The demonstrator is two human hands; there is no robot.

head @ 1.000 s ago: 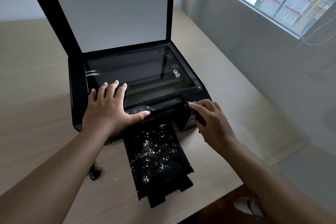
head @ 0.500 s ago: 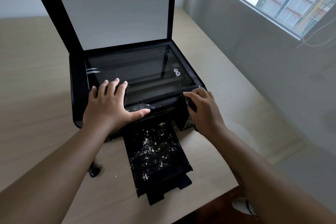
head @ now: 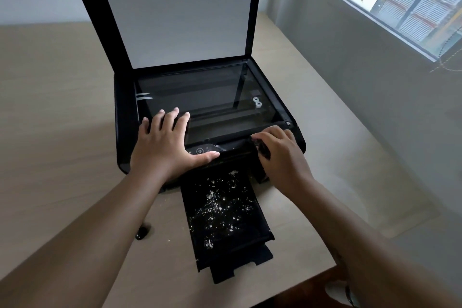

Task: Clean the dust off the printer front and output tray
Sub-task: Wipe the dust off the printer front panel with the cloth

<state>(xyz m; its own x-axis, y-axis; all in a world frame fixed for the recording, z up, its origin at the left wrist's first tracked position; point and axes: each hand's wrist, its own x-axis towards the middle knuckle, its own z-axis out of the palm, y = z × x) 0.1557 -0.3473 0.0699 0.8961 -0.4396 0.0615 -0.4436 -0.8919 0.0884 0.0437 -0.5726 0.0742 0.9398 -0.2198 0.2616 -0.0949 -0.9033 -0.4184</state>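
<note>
I see one printer (head: 125, 120) on the table (head: 62, 132), its lid (head: 175, 7) raised upright. One output tray (head: 237, 250) is drawn out from the front, its long axis running from the printer straight toward me. White dust (head: 217, 205) is scattered over most of the tray, thickest mid-length. My left hand (head: 165, 150) lies flat with its fingers apart: fingertips on the scanner glass, thumb beside the control buttons, holding nothing. My right hand (head: 282, 155) sits at the front right edge, its fingers curled round one dark wad (head: 262, 149), probably a cloth, though I cannot confirm the material. The tray lies just below that hand, toward me and slightly to its left, so I judge the right hand the one placed to wipe, stroking along the tray's length. One small dark object (head: 142, 232) lies on the table left of the tray; I cannot identify it.
</note>
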